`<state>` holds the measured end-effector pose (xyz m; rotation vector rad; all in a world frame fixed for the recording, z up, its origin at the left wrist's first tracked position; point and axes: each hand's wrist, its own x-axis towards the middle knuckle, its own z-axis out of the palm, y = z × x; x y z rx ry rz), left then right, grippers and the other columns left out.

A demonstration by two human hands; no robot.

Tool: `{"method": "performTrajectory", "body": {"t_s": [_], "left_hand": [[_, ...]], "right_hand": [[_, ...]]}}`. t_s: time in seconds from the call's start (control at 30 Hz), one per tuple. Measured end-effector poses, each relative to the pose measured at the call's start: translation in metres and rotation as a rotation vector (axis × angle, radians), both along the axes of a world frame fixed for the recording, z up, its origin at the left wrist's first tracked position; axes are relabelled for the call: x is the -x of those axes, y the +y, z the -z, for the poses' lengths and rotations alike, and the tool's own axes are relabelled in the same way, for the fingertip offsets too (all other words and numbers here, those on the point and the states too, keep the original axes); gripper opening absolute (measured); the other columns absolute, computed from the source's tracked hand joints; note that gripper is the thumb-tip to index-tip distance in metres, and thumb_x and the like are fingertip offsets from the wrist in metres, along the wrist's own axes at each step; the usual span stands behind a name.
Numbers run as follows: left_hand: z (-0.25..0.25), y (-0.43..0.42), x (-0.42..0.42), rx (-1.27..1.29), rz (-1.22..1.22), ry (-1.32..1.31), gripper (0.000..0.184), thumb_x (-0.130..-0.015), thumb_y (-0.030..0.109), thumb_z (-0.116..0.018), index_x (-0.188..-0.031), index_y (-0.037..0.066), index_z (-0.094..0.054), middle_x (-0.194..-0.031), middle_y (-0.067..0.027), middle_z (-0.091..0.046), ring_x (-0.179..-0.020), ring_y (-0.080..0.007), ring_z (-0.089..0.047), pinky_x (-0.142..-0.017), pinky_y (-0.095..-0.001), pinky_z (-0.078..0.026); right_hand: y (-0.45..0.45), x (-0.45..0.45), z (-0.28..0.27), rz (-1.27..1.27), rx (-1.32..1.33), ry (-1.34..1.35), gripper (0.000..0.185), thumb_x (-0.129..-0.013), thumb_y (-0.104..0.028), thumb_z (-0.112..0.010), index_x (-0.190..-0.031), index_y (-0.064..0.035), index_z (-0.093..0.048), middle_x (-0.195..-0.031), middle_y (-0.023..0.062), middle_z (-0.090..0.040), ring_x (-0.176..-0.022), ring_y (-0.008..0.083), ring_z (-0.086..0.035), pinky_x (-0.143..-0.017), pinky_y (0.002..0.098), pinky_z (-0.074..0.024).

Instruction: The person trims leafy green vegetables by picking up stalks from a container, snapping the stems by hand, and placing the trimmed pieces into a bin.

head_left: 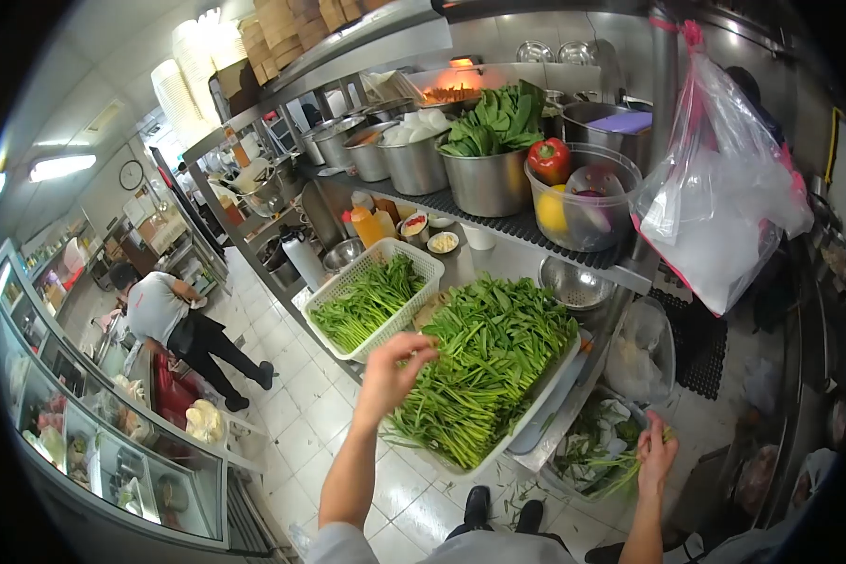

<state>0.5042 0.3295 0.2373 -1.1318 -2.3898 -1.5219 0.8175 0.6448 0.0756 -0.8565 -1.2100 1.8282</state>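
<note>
My left hand [395, 372] is over the left edge of a big heap of long-stemmed leafy greens [489, 352], fingers curled in toward the thumb. Whether anything sits between those fingertips I cannot make out. The heap overflows a pale tub [526, 428]. Low on the right, my right hand [656, 451] is closed around a few green stems [620, 477]. They hang over a bin [573, 484] holding leafy scraps. Beyond my left hand stands a white perforated basket [352, 352] of more neatly laid greens [376, 296].
Above the counter, a shelf carries steel pots [484, 180] and a clear bucket [583, 211] with peppers. A plastic bag [710, 179] hangs at right. Another person [164, 310] bends over at left, behind a glass-fronted fridge [113, 461]. Leaf bits lie on the tiled floor [409, 512].
</note>
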Motion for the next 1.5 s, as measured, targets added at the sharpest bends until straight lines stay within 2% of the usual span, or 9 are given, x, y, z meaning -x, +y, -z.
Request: {"method": "performTrajectory", "body": {"t_s": [0.1, 0.27, 0.37, 0.47, 0.83, 1.0, 1.13, 1.3, 1.5], "left_hand": [[-0.038, -0.001, 0.020, -0.180, 0.071, -0.270, 0.023, -0.095, 0.009, -0.065, -0.114, -0.002, -0.067, -0.095, -0.0038, -0.069, -0.088, -0.0085, -0.063, -0.078, -0.0241, -0.052], [-0.065, 0.029, 0.004, -0.208, 0.291, -0.360, 0.027, -0.095, 0.010, -0.065, -0.119, -0.002, -0.065, -0.093, -0.0031, -0.069, -0.081, -0.0087, -0.062, -0.077, -0.0234, -0.052], [-0.060, 0.058, -0.016, -0.121, 0.415, -0.389, 0.027, -0.093, 0.005, -0.065, -0.119, -0.003, -0.065, -0.096, -0.0066, -0.070, -0.084, -0.0116, -0.065, -0.078, -0.0256, -0.055], [-0.050, 0.089, -0.046, 0.018, 0.539, -0.436, 0.026, -0.094, 0.005, -0.064, -0.119, -0.003, -0.065, -0.101, -0.0097, -0.072, -0.093, -0.0135, -0.067, -0.084, -0.0274, -0.056], [0.061, 0.062, -0.014, 0.560, 0.366, 0.073, 0.024, -0.090, 0.025, -0.069, -0.105, 0.007, -0.072, -0.102, -0.0130, -0.069, -0.090, -0.0319, -0.067, -0.080, -0.0400, -0.054], [0.074, 0.072, -0.008, 0.498, 0.332, 0.095, 0.021, -0.090, 0.023, -0.069, -0.103, 0.007, -0.072, -0.101, -0.0116, -0.068, -0.092, -0.0265, -0.066, -0.080, -0.0363, -0.053], [0.016, 0.055, 0.028, 0.188, 0.172, -0.114, 0.024, -0.092, 0.021, -0.069, -0.105, 0.001, -0.071, -0.094, -0.0063, -0.069, -0.084, -0.0145, -0.062, -0.076, -0.0297, -0.051], [-0.037, 0.043, 0.034, 0.047, 0.226, -0.366, 0.026, -0.095, 0.020, -0.065, -0.111, 0.000, -0.069, -0.091, -0.0029, -0.070, -0.080, -0.0081, -0.062, -0.071, -0.0245, -0.051], [-0.067, 0.070, -0.013, 0.107, 0.393, -0.334, 0.022, -0.093, 0.012, -0.067, -0.110, -0.002, -0.069, -0.095, -0.0046, -0.071, -0.082, -0.0085, -0.065, -0.071, -0.0232, -0.053]], "right_hand": [[-0.001, 0.027, -0.030, -0.110, -0.178, -0.031, 0.023, -0.097, -0.017, -0.061, -0.109, 0.0017, -0.068, -0.064, -0.0022, -0.052, -0.048, 0.0019, -0.036, -0.044, 0.0202, -0.0249], [-0.037, 0.075, -0.154, -0.189, -0.691, -0.042, 0.013, -0.087, -0.001, -0.066, -0.097, 0.0033, -0.073, -0.075, 0.0037, -0.065, -0.066, 0.0119, -0.061, -0.059, 0.0240, -0.0448], [-0.049, 0.101, -0.197, -0.275, -1.079, 0.069, 0.024, -0.079, -0.005, -0.078, -0.102, -0.0007, -0.074, -0.077, 0.0073, -0.067, -0.066, 0.0117, -0.059, -0.059, 0.0257, -0.0448], [-0.067, 0.114, -0.213, -0.612, -0.798, -0.067, 0.041, -0.081, -0.012, -0.079, -0.120, -0.0050, -0.068, -0.075, 0.0036, -0.065, -0.065, 0.0079, -0.055, -0.058, 0.0260, -0.0446], [-0.033, 0.061, -0.048, -0.378, -0.301, -0.065, 0.032, -0.103, -0.015, -0.046, -0.127, 0.0049, -0.054, -0.071, 0.0040, -0.061, -0.063, 0.0123, -0.056, -0.062, 0.0279, -0.0461], [-0.047, 0.058, -0.034, -0.371, 0.000, 0.124, 0.037, -0.105, -0.019, -0.042, -0.135, 0.0037, -0.043, -0.065, 0.0041, -0.052, -0.060, 0.0164, -0.058, -0.062, 0.0375, -0.0533], [-0.048, 0.059, -0.049, -0.314, 0.168, 0.206, 0.039, -0.103, -0.016, -0.049, -0.136, 0.0027, -0.042, -0.067, 0.0013, -0.047, -0.054, 0.0092, -0.042, -0.048, 0.0275, -0.0383], [-0.045, 0.087, -0.067, -0.459, 0.139, 0.374, 0.031, -0.102, -0.015, -0.051, -0.125, 0.0043, -0.055, -0.090, 0.0106, -0.064, -0.062, 0.0092, -0.044, -0.054, 0.0256, -0.0366], [-0.078, 0.145, -0.160, -0.571, -0.447, 0.242, 0.042, -0.097, -0.021, -0.064, -0.131, 0.0016, -0.057, -0.088, 0.0041, -0.063, -0.069, 0.0058, -0.050, -0.061, 0.0208, -0.0422]]}}
